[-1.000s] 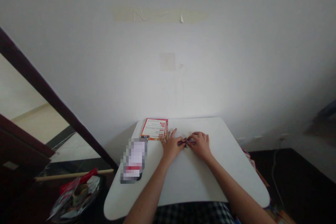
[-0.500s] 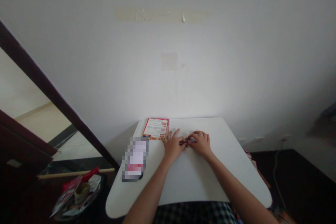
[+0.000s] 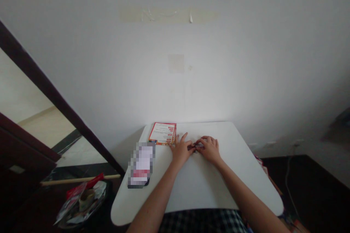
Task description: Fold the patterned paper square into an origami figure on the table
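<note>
Both my hands meet over the white table (image 3: 205, 189), around a small dark purplish piece (image 3: 193, 146) whose kind I cannot make out. My left hand (image 3: 181, 151) pinches its left end between thumb and index finger, while the other fingers spread toward the printed cards. My right hand (image 3: 210, 148) grips its right end, thumb and fingertips closed. The fingers cover much of the piece. Just left of my left hand lie red-bordered printed cards (image 3: 163, 133), stacked slightly askew.
A phone-like object (image 3: 141, 165), blurred by pixelation, lies on the table's left side. The table's far edge meets a pale wall (image 3: 232, 62). On the floor at left stands a bin (image 3: 84, 204) with rubbish and a red bag. A cable (image 3: 288, 182) hangs at right.
Almost nothing differs. Both hands keep their hold on the small dark piece, with only slight finger movement. The view has shifted very slightly.
</note>
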The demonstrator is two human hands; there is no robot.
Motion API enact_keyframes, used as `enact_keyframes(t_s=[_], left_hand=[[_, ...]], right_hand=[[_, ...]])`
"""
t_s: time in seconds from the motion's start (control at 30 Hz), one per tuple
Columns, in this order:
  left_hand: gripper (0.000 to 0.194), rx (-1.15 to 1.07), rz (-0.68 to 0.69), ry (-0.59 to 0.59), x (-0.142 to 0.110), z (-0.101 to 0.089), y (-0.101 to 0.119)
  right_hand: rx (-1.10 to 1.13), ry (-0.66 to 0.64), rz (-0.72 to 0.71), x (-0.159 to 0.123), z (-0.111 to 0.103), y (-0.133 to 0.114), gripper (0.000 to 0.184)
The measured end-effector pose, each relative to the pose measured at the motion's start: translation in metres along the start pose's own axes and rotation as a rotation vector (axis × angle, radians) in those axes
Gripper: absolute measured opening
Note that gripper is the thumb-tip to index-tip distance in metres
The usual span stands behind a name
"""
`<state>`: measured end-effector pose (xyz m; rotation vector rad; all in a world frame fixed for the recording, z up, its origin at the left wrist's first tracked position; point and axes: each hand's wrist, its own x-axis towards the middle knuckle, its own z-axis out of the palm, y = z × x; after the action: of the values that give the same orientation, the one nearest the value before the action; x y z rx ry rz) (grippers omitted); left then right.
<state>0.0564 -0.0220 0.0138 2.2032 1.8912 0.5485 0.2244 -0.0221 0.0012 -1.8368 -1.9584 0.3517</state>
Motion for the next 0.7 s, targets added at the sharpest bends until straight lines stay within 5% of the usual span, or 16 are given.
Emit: enact_keyframes(t_s=[0.7], left_hand=[[0.018, 0.008, -0.019, 0.009, -0.0076, -0.0061, -0.0016]], right_hand=[[0.016, -0.003, 0.021, 0.0023, -0.0058, 0.0004, 0.027]])
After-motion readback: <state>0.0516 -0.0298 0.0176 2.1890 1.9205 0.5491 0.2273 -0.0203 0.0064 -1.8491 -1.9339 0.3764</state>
